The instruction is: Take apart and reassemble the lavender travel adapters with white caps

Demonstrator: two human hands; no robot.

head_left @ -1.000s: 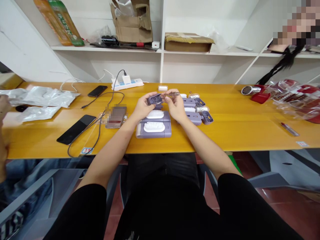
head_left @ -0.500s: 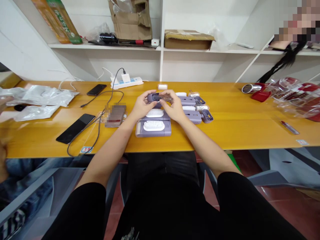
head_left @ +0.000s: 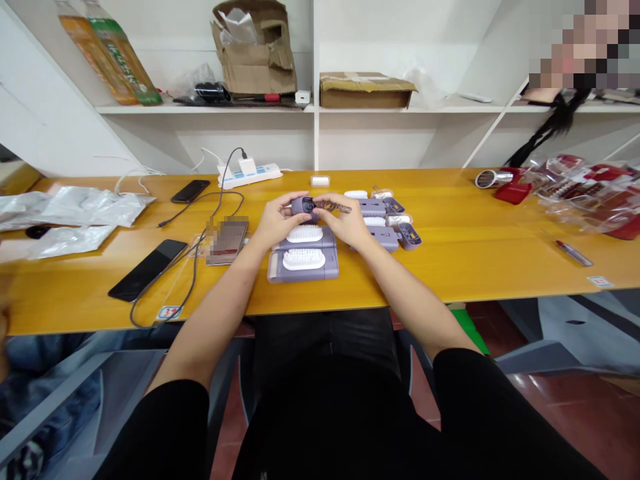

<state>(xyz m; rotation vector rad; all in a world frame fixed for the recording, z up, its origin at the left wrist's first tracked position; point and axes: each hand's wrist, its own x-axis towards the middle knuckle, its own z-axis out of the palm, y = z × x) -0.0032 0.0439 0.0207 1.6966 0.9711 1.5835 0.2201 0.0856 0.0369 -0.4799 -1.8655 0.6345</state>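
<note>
My left hand [head_left: 274, 222] grips a small purple device part [head_left: 302, 205] just above the yellow table [head_left: 450, 267]. My right hand [head_left: 346, 223] pinches a thin clear-handled tool [head_left: 336, 207] whose tip meets that part. Directly below my hands lie two purple units with white brush pads [head_left: 303, 256], one behind the other. More purple and white parts [head_left: 386, 220] are grouped to the right of my right hand.
A black phone [head_left: 148, 267], a second phone [head_left: 190, 191], a blurred-out device [head_left: 227, 236] and cables lie to the left, with a power strip [head_left: 249, 175] behind. Plastic bags [head_left: 75, 212] at far left; red packaged items [head_left: 590, 193] and a pen [head_left: 573, 253] at right. Another person sits at far right.
My hands have come together and sunk closer to the table; the purple part is turned end-on toward the tool. The view has tipped slightly down.
</note>
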